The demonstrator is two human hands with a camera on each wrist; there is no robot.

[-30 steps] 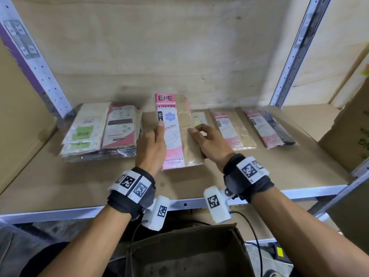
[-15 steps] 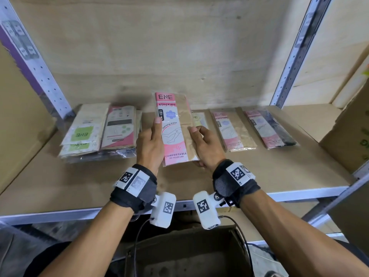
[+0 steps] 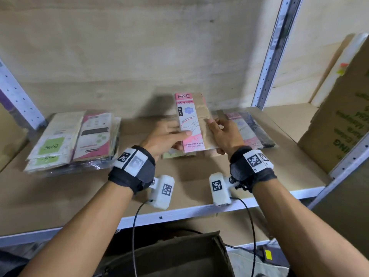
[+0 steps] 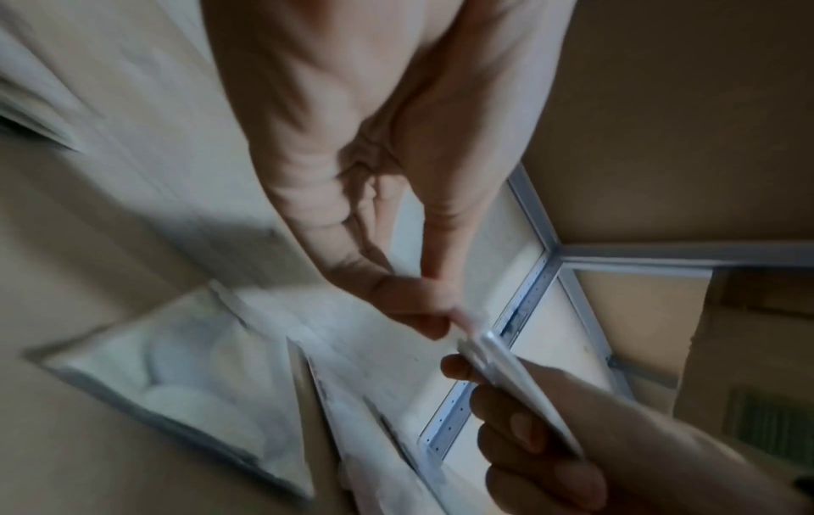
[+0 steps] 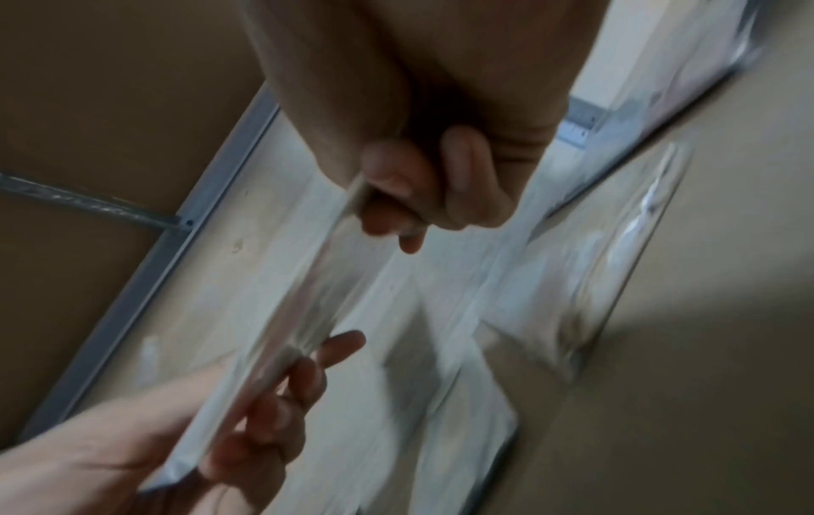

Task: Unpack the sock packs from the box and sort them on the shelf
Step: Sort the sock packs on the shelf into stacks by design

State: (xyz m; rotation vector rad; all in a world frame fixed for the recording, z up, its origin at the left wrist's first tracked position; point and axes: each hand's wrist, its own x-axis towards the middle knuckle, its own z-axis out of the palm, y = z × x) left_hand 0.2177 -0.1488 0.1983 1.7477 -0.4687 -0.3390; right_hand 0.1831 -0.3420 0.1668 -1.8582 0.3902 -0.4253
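Note:
A pink and tan ENE stocking pack (image 3: 190, 120) is held tilted above the shelf board (image 3: 60, 196), between both hands. My left hand (image 3: 182, 138) pinches its left edge, thumb on top. My right hand (image 3: 214, 134) grips its right edge, thumb on the front and fingers behind. The left wrist view shows my left fingertips (image 4: 423, 313) pinching the thin pack (image 4: 515, 379). In the right wrist view my right fingers (image 5: 396, 195) curl on the pack's edge (image 5: 282, 331). A stack of packs (image 3: 69, 140) lies at the shelf's left. More packs (image 3: 251, 130) lie at the right.
Another pack (image 3: 175, 155) lies on the shelf under the held one. An open brown box (image 3: 169, 256) sits below the shelf's metal front edge (image 3: 179, 213). A large cardboard carton (image 3: 343, 116) stands at the right. A metal upright (image 3: 273, 52) rises behind the right packs.
The pink pack lay on the shelf under both hands; it has been lifted off and tilted up. Both hands shifted from resting on it to holding its edges.

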